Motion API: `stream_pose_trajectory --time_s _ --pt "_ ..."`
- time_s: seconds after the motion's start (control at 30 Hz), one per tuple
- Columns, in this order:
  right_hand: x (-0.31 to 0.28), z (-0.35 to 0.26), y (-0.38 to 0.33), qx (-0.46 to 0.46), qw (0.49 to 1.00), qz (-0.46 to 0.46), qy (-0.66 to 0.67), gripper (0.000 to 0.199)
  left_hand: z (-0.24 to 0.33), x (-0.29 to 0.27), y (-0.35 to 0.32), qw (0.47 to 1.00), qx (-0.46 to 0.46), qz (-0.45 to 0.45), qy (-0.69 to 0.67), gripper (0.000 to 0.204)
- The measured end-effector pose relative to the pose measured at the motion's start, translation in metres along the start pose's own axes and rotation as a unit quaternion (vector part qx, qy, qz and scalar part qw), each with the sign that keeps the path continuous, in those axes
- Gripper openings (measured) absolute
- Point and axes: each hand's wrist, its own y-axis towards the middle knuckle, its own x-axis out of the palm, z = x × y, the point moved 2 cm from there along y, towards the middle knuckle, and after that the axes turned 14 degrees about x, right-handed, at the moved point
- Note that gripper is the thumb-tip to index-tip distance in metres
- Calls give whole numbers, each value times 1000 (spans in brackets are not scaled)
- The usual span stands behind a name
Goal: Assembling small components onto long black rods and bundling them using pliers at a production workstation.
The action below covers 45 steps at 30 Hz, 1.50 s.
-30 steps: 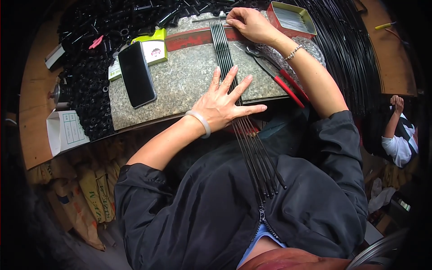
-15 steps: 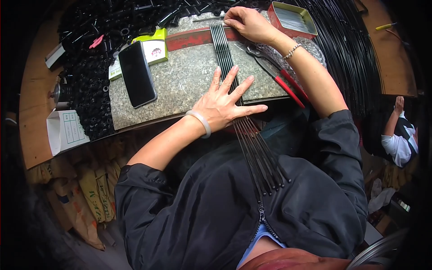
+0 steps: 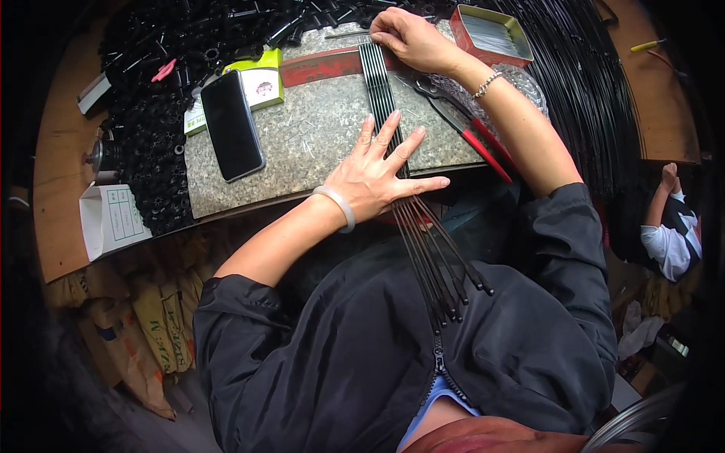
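Note:
A row of thin black rods [image 3: 377,84] lies side by side across a grey stone slab [image 3: 294,162], and their knobbed near ends fan out over my lap. My left hand [image 3: 370,172] presses flat on the rods at the slab's front edge, fingers spread. At their far ends, beside a red metal bar [image 3: 325,68], my right hand [image 3: 411,41] is closed with thumb and forefinger pinched together. What it pinches is too small or hidden to make out. Red-handled pliers [image 3: 485,147] rest under my right forearm. Small thin pins [image 3: 306,143] are scattered on the slab.
A phone [image 3: 232,127] leans on a yellow-green box [image 3: 266,84] at left. At the back right stands an open tin [image 3: 495,36] of thin pins. Black parts [image 3: 151,151] heap up on the left, long black rods [image 3: 585,90] on the right. Another person [image 3: 668,226] sits at far right.
The rods' far ends have shifted slightly right, and their near ends have spread differently over my lap. My right hand has moved a little left. My left hand stays in place.

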Motion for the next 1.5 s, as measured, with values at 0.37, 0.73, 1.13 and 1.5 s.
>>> stream_pose_trajectory --time_s 0.37,0.73,1.13,1.5 --pt "15 39 22 198 962 -148 117 22 0 -1 1 1000 0 -5 0 64" --pt "38 63 17 173 970 -153 76 24 0 0 2 1000 5 -19 21 63" --pt "26 48 4 104 992 -55 52 24 0 1 2 1000 0 -20 23 60" --pt "5 23 22 260 943 -209 5 26 0 -1 3 1000 0 -14 10 65"
